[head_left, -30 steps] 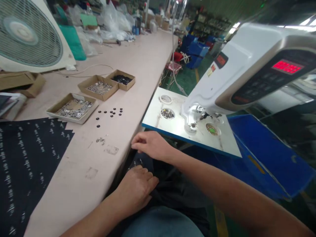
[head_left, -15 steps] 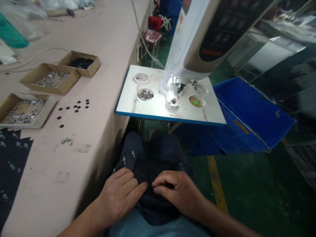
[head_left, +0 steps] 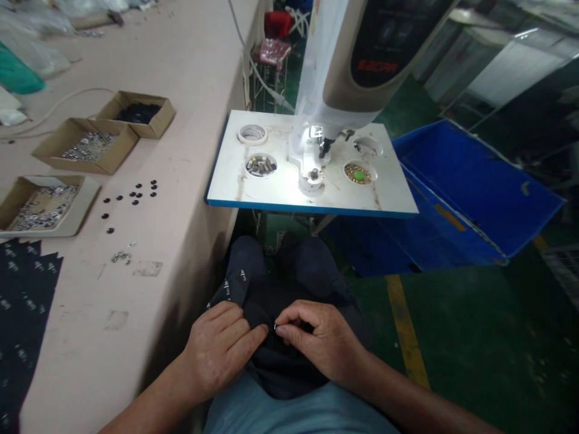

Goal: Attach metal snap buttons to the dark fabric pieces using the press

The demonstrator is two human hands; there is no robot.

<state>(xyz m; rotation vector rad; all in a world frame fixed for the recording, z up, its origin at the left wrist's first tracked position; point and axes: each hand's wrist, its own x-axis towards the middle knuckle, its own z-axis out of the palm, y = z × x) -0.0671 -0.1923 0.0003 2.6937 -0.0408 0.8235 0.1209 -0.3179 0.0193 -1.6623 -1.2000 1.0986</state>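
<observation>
Dark fabric (head_left: 289, 374) lies across my lap, with small white print on a folded strip at its left. My left hand (head_left: 221, 346) rests on the fabric with curled fingers, apparently pinching it between thumb and forefinger. Thumb and index finger of my right hand (head_left: 316, 337) are pressed together on a small shiny metal piece (head_left: 275, 327), only partly visible, right by my left fingertips. Beyond my knees stands a press machine (head_left: 312, 144) with its lit working point above a white table board (head_left: 280, 196).
On the pink table (head_left: 181, 181) at left are boxes of small metal parts (head_left: 90, 147) and black parts (head_left: 140, 114). Several black discs (head_left: 136, 194), loose metal pieces (head_left: 121, 256) and printed dark fabric pieces (head_left: 27, 313) lie nearby. A blue bin (head_left: 479, 193) stands right.
The camera view has shifted slightly. Both hands stay close together over the fabric; a shiny metal piece now shows more clearly at my right fingertips.
</observation>
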